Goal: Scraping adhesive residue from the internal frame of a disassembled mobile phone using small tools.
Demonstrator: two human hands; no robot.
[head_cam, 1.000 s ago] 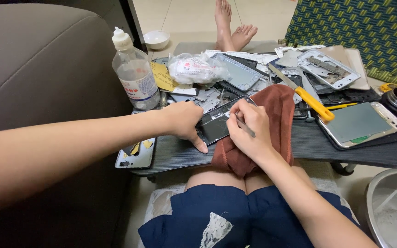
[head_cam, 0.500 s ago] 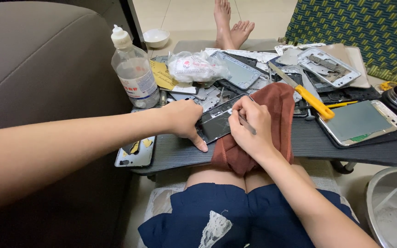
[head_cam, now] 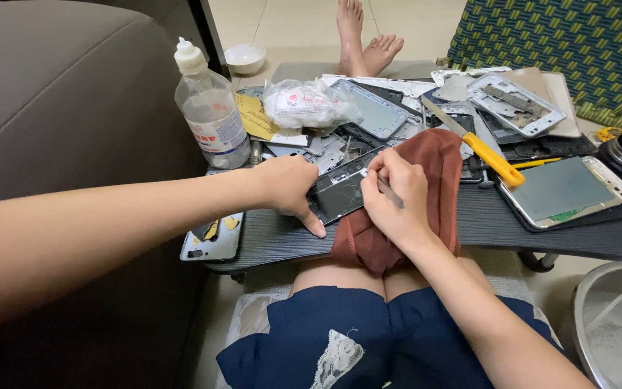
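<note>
Cracked phone (head_cam: 341, 193) flat at worktop (head_cam: 484, 223) centre, on rust cloth (head_cam: 437, 180), probably as padding. Left hand (head_cam: 289, 189) pressed on phone's 9 o'clock end, pinning it. Right hand (head_cam: 391, 194) closed round thin metal tool (head_cam: 384, 189), tip at glass. Clear bottle (head_cam: 210, 108) at 10 o'clock, yellow-handled knife (head_cam: 484, 148) at 2 o'clock.

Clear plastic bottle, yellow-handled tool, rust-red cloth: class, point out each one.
Clear plastic bottle (head_cam: 212, 119), head view, on its labelled body.
Yellow-handled tool (head_cam: 494, 160), head view, on the yellow handle.
Rust-red cloth (head_cam: 437, 173), head view, on the fold beside the right hand.
</note>
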